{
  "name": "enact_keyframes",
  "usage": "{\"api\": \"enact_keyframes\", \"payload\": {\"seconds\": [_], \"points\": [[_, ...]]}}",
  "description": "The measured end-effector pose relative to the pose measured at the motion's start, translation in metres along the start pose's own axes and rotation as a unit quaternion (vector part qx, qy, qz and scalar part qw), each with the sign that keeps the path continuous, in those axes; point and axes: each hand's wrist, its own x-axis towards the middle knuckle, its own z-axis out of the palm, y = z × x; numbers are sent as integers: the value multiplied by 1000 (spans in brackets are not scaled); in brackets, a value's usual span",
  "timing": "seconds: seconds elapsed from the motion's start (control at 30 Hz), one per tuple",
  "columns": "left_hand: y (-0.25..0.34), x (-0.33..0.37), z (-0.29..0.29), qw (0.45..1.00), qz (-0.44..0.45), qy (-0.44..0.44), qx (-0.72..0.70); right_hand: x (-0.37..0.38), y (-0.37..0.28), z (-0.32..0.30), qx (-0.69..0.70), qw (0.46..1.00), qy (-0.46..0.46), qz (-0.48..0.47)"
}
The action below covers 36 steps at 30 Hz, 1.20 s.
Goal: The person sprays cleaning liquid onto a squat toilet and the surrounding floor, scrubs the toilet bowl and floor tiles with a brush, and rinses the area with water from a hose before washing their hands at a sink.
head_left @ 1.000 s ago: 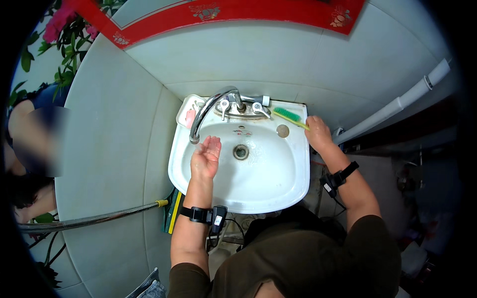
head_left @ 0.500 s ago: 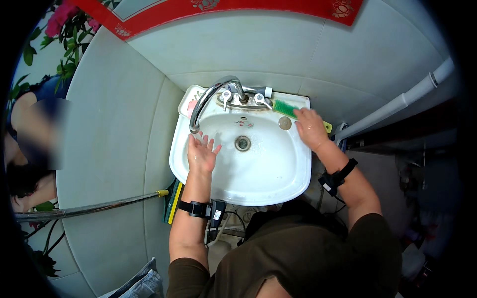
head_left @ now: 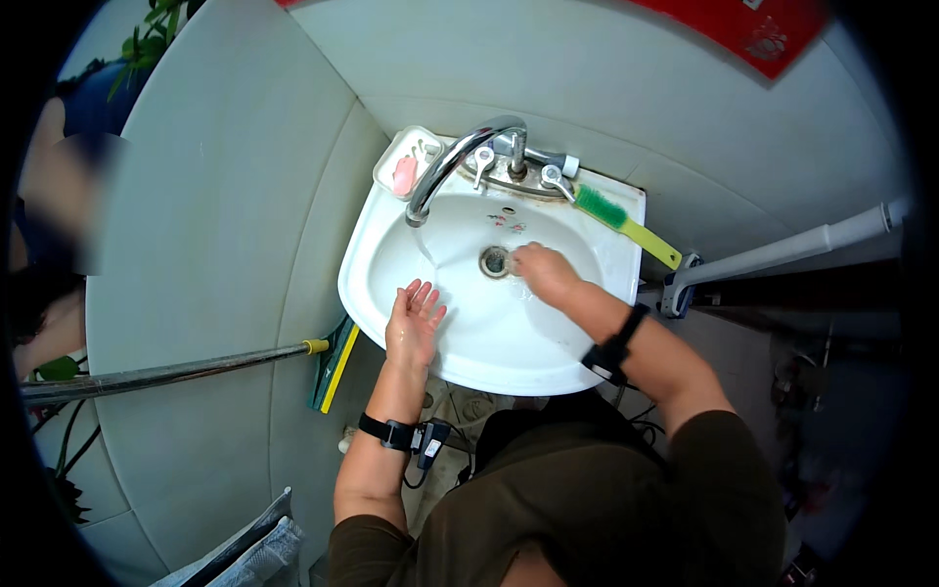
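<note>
In the white washbasin (head_left: 479,357), my right hand (head_left: 548,274) reaches to the open drain (head_left: 495,261). Its fingers are pinched on the small round drain stopper (head_left: 515,258), mostly covered by the fingertips. My left hand (head_left: 415,328) hangs over the basin's near left side, wet, palm up with fingers apart, holding nothing. A thin stream of water runs from the curved chrome faucet (head_left: 452,166) into the bowl, beyond my left fingertips.
A soap dish (head_left: 426,147) with pink soap (head_left: 405,176) stands at the back left rim. On the right rim lies a green brush (head_left: 626,223). A squeegee (head_left: 335,370) leans at the left; a white pipe (head_left: 782,249) runs at the right. Another person sits far left.
My right hand has moved from the right rim to the drain, and the round stopper is gone from the rim. My left hand has drawn back from under the faucet. The view has shifted.
</note>
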Motion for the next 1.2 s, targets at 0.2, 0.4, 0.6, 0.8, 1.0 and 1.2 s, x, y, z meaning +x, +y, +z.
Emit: {"api": "enact_keyframes", "payload": {"seconds": [0.2, 0.4, 0.6, 0.8, 1.0, 1.2], "points": [[-2, -20, -8, 999, 5, -5, -42, 44, 10, 67, -29, 997, -15, 73], [-3, -31, -18, 998, 4, -1, -66, 53, 14, 75, 62, 992, -31, 107], [-6, -41, -21, 996, 0, -27, -88, 44, 15, 78, 116, 987, 32, 111], [1, -54, -22, 997, 3, -25, -69, 31, 25, 77, 51, 992, 31, 108], [-5, -58, -25, 999, 4, -33, -37, 3, 17, 71, -140, 989, -48, -12], [-13, -64, -16, 999, -7, -41, -7, 0, 8, 74, -257, 966, -17, 2]]}}
